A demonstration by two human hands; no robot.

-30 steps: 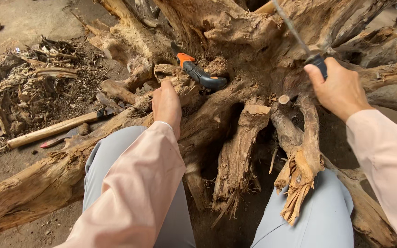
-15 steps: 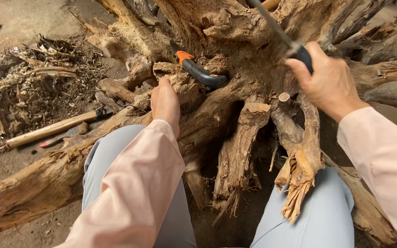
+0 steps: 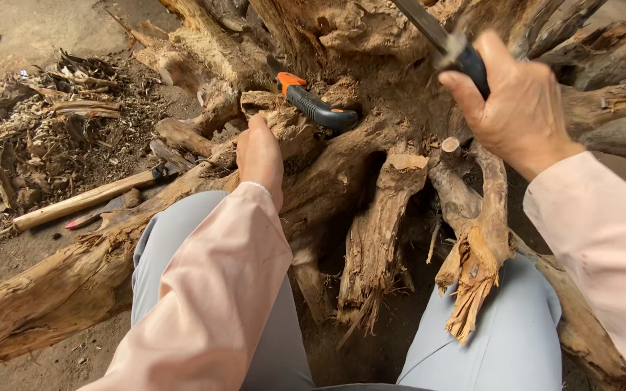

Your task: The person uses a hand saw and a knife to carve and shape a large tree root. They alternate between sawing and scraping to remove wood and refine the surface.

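Observation:
A big weathered tree stump with tangled roots (image 3: 371, 174) fills the view between my knees. My left hand (image 3: 260, 156) rests flat on a root, fingers together, holding nothing. My right hand (image 3: 516, 108) is closed around the dark handle of a hand saw (image 3: 436, 36), whose blade runs up and left out of the top of the frame. A second tool with a black and orange handle (image 3: 316, 105) lies on the stump just beyond my left hand. A short cut root stub (image 3: 451, 148) sits below my right hand.
A wooden-handled tool (image 3: 88, 201) lies on the dirt floor at the left beside a long root. Behind it is a heap of bark scraps and wood chips (image 3: 45, 130). My grey trouser legs (image 3: 182, 246) straddle the stump.
My right hand with the saw has moved left and up across the stump, pulling nearer the camera. My left hand has stayed on the root.

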